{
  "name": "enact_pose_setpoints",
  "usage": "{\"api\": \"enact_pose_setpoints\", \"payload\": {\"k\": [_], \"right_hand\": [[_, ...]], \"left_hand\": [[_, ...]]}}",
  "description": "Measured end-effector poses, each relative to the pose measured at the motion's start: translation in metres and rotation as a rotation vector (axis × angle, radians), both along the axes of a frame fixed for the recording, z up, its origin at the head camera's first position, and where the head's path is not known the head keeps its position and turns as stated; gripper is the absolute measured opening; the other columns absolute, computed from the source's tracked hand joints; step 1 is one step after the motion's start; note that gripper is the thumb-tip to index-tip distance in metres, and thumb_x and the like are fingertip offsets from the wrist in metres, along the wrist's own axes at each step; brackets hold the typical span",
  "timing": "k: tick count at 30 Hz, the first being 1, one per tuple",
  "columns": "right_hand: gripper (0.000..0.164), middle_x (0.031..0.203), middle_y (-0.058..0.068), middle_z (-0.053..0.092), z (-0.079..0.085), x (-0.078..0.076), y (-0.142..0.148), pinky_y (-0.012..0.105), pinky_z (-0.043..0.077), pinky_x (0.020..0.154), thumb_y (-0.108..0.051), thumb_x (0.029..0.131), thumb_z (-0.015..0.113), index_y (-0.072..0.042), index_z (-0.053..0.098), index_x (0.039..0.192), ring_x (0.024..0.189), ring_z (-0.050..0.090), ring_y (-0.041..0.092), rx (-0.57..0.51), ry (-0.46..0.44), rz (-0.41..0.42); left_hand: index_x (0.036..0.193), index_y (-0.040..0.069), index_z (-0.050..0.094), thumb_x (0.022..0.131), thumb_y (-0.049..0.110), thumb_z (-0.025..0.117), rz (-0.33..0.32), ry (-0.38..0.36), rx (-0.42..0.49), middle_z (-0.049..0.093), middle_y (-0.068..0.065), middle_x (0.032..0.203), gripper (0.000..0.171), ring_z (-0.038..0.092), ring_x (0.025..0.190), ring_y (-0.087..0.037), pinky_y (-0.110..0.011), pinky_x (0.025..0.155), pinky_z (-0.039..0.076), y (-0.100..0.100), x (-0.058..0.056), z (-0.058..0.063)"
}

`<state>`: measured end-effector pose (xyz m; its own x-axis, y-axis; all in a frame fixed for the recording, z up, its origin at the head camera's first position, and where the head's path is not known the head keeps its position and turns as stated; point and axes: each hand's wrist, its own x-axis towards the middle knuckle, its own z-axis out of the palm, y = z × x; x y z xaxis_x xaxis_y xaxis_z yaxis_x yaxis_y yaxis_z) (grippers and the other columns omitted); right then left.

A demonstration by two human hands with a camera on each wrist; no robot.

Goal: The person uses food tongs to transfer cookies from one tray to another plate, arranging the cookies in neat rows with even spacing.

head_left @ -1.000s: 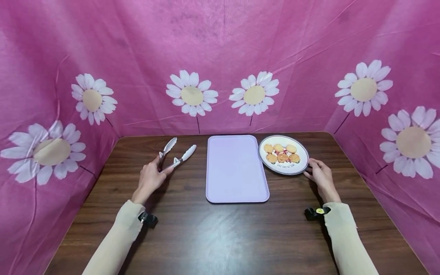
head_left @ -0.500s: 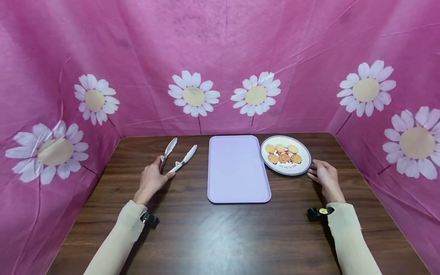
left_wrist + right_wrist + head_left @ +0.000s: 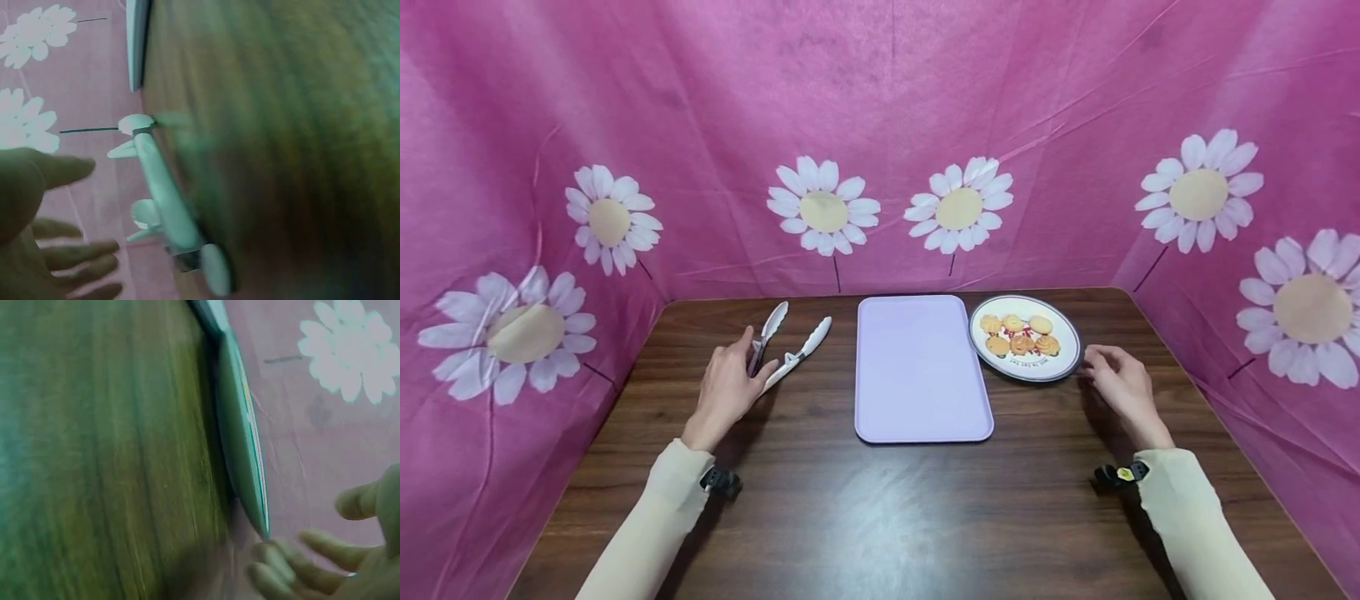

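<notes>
On the left side of the table, spread tongs [image 3: 811,340] with white tips lie under my left hand [image 3: 721,390]. The left wrist view shows straight fingers [image 3: 81,255] and a raised thumb apart from the tongs [image 3: 165,190]. At the right, my right hand [image 3: 1123,385] is beside a round white plate [image 3: 1062,327] with a dark rim. Several golden cookies [image 3: 1022,343] lie on that plate. Seen from the right wrist, the fingertips [image 3: 269,556] are right at the plate's edge [image 3: 242,440], with the thumb lifted off it.
A lilac rectangular tray [image 3: 922,375] lies flat between the tongs and the plate, its right edge close against the plate. Dark wood-grain table [image 3: 880,517] extends in front. A pink cloth [image 3: 880,92] printed with daisies hangs behind and at both sides.
My left hand has let go of the tongs, its fingers straightening above them. My right hand has loosened from the plate's rim and shifted slightly right. Plate, cookies and tray stay put.
</notes>
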<state>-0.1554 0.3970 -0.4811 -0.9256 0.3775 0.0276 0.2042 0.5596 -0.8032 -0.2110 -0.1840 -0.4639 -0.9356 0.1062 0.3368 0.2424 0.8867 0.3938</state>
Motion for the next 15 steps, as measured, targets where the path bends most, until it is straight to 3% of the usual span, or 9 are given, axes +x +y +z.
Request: {"api": "enact_pose_setpoints", "payload": {"k": [3,5,8,12,15], "right_hand": [[0.045,0.118,0.021,0.075,0.008,0.004,-0.008,0.021,0.04,0.074,-0.04,0.107,0.052,-0.008,0.067,0.136,0.074,0.05,-0.018,0.187,0.098,-0.005],[0.041,0.118,0.021,0.075,0.013,0.005,-0.015,0.023,0.04,0.075,-0.037,0.106,0.055,-0.01,0.069,0.133,0.078,0.054,-0.01,0.242,0.179,0.028],[0.035,0.118,0.022,0.075,0.019,0.007,-0.026,0.023,0.042,0.076,-0.031,0.105,0.059,-0.008,0.07,0.129,0.088,0.062,0.004,0.286,0.272,0.114],[0.03,0.116,0.021,0.076,0.028,0.01,-0.041,0.015,0.046,0.075,-0.024,0.104,0.064,-0.006,0.069,0.128,0.096,0.067,0.013,0.323,0.325,0.26],[0.033,0.119,0.021,0.075,0.033,0.011,-0.052,0.024,0.057,0.078,-0.022,0.103,0.065,-0.004,0.067,0.131,0.102,0.071,0.021,0.336,0.328,0.375]], "left_hand": [[0.145,-0.004,0.056,0.089,0.024,0.081,-0.088,0.073,0.019,0.068,-0.029,0.124,0.068,0.06,0.114,-0.049,-0.059,0.099,0.048,0.005,0.0,0.005],[0.143,-0.002,0.059,0.088,0.025,0.083,-0.144,0.096,0.037,0.066,-0.027,0.129,0.066,0.057,0.12,-0.047,-0.058,0.104,0.047,0.009,0.001,0.008],[0.145,0.002,0.058,0.087,0.031,0.084,-0.226,0.102,0.033,0.061,-0.024,0.138,0.07,0.054,0.128,-0.044,-0.058,0.108,0.046,0.016,0.002,0.014],[0.153,0.009,0.052,0.087,0.043,0.083,-0.327,0.093,-0.033,0.054,-0.02,0.15,0.081,0.051,0.137,-0.042,-0.061,0.111,0.045,0.027,0.004,0.02],[0.159,0.017,0.045,0.087,0.05,0.081,-0.385,0.094,-0.085,0.05,-0.016,0.156,0.087,0.047,0.144,-0.039,-0.062,0.114,0.043,0.036,0.006,0.024]]}}
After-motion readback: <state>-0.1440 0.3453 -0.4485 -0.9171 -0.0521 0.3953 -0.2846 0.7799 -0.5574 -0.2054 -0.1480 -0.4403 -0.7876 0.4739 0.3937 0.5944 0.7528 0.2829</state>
